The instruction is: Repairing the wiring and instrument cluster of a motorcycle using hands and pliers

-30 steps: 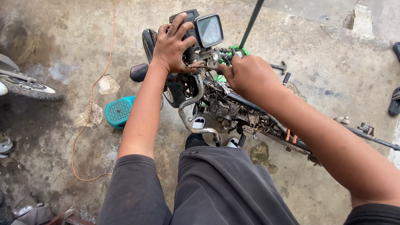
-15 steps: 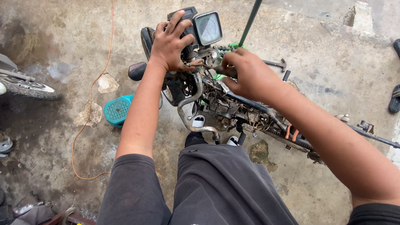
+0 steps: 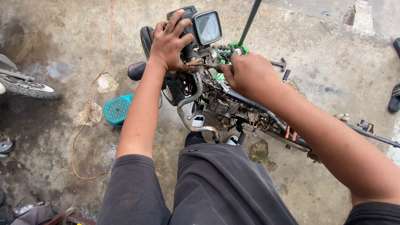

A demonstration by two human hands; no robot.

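Greasy metal everywhere; your left hand point(image 3: 170, 41) gripped the headlight housing point(image 3: 189, 29); your right hand point(image 3: 249, 73) clenched, seemingly on a tool point(image 3: 200, 64); slipping risked scraped knuckles.

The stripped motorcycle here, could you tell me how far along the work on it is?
Done: the motorcycle frame is already bare, engine and wiring exposed. In hand: the left hand steadies the headlight end, while the right hand grips something at the steering head. Left: no bodywork is fitted; a hammer lies nearby.
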